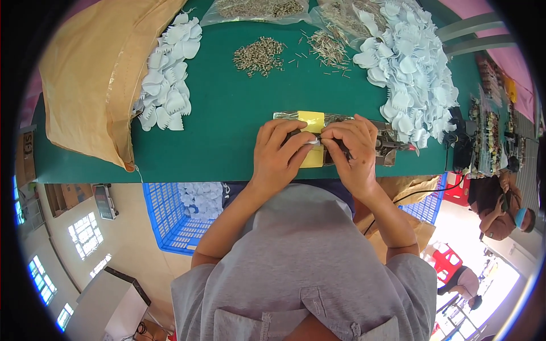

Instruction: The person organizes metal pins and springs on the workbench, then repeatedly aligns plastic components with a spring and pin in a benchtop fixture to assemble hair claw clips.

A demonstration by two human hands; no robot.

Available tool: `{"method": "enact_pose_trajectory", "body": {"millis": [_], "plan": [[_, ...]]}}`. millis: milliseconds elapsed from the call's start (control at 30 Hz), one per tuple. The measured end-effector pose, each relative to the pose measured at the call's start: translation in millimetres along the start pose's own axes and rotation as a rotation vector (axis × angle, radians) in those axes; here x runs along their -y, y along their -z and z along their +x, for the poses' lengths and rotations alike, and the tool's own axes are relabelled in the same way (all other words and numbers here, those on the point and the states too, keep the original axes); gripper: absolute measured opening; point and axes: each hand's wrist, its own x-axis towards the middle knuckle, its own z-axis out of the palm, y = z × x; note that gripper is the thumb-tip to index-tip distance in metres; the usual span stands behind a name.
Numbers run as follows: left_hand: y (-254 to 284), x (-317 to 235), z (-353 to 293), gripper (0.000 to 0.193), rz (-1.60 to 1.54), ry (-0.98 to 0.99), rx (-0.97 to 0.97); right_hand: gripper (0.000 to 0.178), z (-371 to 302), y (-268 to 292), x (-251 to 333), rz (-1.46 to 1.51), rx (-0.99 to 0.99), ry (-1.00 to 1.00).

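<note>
My left hand (277,152) is closed, with thumb and fingertips pinching a small white toothed plastic piece (313,142), most of it hidden by the fingers. Right against it, my right hand (354,152) is closed too; what its fingertips grip is too small to make out. Both hands meet over a flat metal fixture (387,145) with a yellow strip (311,161) across it. Farther back on the green table lie a heap of small metal springs (259,57) and a heap of thin metal pins (329,48).
White toothed plastic pieces lie heaped at the right (418,79) and spill from a brown paper sack (96,74) at the left. Clear bags of metal parts (256,10) lie at the back. A blue crate (165,221) stands below the table; other people are at the far right.
</note>
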Motion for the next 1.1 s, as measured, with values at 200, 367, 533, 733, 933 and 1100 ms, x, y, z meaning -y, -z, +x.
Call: {"method": "enact_pose_trajectory", "body": {"millis": [200,367,533,733,933,1100], "plan": [[-3,1,-2,0.022,-0.006,0.022,0.000,0.012,-4,-2,-2,0.050,-0.035,-0.008],[0,0,1,0.026,0.002,-0.006,-0.004,0.013,-4,-3,-1,-0.001,-0.026,0.019],[0,2,-1,0.022,0.006,0.005,0.020,0.018,15,14,8,0.118,-0.068,-0.117],[0,1,-1,0.018,-0.034,0.004,0.017,0.012,109,-9,-50,-0.083,0.101,-0.002],[3,-2,2,0.021,-0.017,-0.013,-0.010,0.013,153,-35,-86,-0.061,0.246,-0.067],[4,1,2,0.022,-0.044,-0.012,0.005,0.012,154,-61,-66,-0.041,0.312,0.064]]}}
